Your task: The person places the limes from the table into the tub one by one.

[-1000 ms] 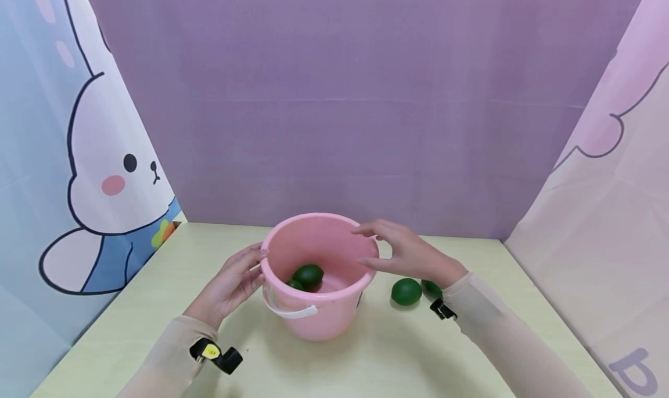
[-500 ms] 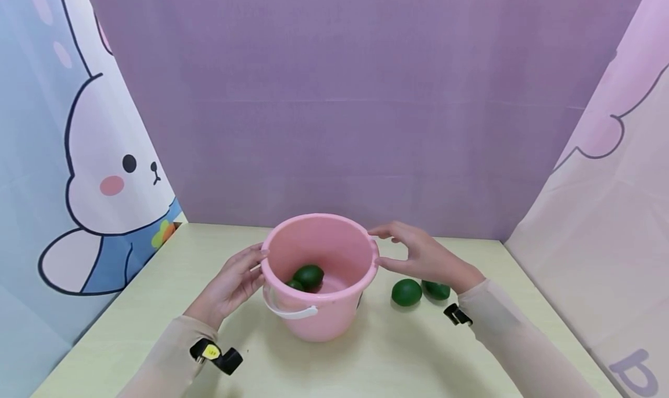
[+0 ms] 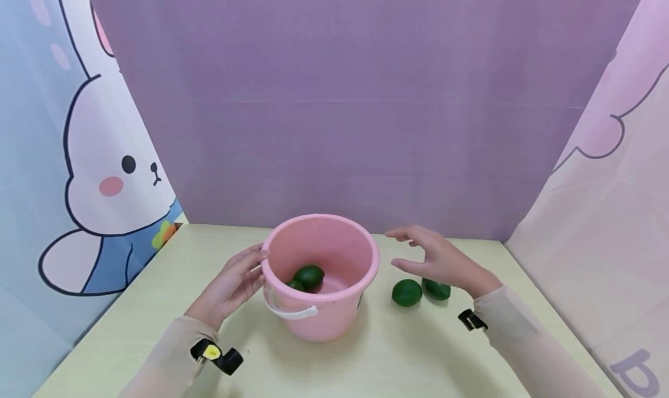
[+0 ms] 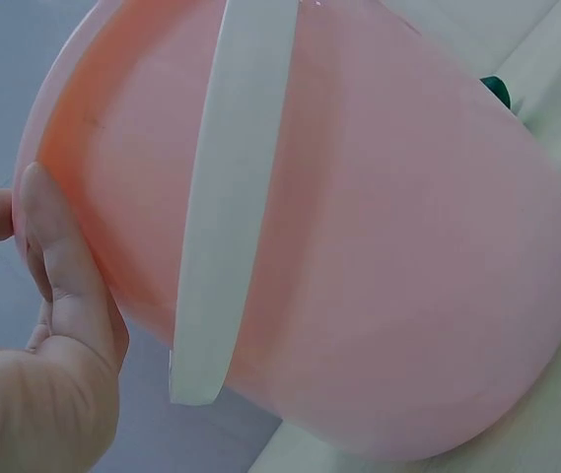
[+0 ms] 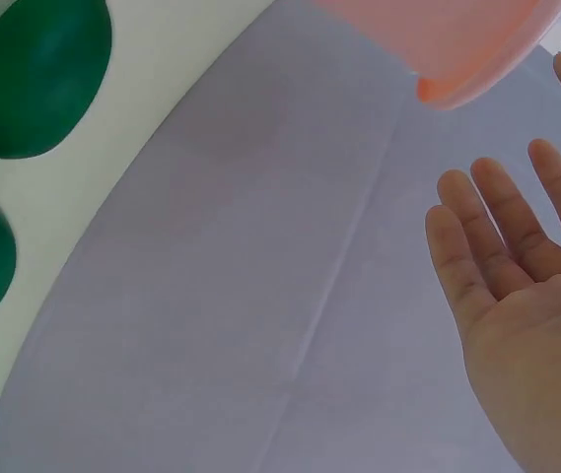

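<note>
pinching the rim of the pink bucket [image 3: 324, 316] on its left side, the left hand [image 3: 230, 284] has thumb and fingers clamped on it. the bucket stands upright on the pale table [image 3: 292, 369], its white handle [image 4: 231, 217] hanging down, with green fruits [image 3: 309, 276] inside (one partly hidden by the rim). the right hand [image 3: 444, 261], fingers apart, hangs well off the bucket's right side, near two more green fruits [image 3: 406, 293] on the table.
</note>
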Action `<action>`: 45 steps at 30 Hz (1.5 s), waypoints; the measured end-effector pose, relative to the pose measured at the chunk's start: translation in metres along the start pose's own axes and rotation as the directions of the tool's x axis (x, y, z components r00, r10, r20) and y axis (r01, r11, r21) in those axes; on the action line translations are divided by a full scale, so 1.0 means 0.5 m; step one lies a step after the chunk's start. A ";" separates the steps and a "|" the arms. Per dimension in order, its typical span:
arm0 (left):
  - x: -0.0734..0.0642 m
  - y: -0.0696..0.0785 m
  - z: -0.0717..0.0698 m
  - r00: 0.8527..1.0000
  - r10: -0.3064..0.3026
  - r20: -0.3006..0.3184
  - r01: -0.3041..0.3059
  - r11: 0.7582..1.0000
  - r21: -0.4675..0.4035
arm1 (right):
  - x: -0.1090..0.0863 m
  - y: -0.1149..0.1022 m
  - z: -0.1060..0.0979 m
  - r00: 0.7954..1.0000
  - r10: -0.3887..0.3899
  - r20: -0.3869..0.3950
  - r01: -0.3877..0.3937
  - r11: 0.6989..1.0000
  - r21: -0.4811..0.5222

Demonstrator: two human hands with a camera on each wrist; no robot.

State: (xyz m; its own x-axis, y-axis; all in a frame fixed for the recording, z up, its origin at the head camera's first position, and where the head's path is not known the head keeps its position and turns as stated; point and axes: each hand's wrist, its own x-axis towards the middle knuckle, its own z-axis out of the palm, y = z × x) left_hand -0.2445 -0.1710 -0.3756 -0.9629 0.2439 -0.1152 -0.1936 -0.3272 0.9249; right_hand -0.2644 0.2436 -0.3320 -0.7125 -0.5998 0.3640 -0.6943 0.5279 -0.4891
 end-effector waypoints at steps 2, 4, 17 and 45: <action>0.001 0.000 0.000 1.000 0.003 -0.001 -0.003 1.000 -0.001 | -0.006 0.008 0.000 1.000 0.015 -0.001 -0.015 1.000 -0.004; 0.000 0.000 -0.001 1.000 0.003 0.000 -0.003 1.000 0.003 | -0.013 0.015 -0.001 1.000 0.028 -0.004 -0.028 1.000 -0.010; 0.004 -0.001 -0.004 1.000 0.005 0.004 -0.005 1.000 -0.015 | -0.049 0.055 0.003 0.996 0.087 -0.016 -0.087 0.996 -0.021; 0.006 -0.002 -0.003 1.000 0.001 0.009 -0.001 0.999 -0.039 | -0.128 0.158 0.032 0.972 0.233 -0.020 -0.233 0.972 -0.038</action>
State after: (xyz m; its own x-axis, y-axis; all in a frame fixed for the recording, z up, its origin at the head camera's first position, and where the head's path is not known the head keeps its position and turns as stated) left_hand -0.2477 -0.1711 -0.3773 -0.9614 0.2519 -0.1108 -0.1999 -0.3630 0.9101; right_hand -0.2718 0.3139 -0.4068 -0.8565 -0.4481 0.2563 -0.5122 0.6758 -0.5301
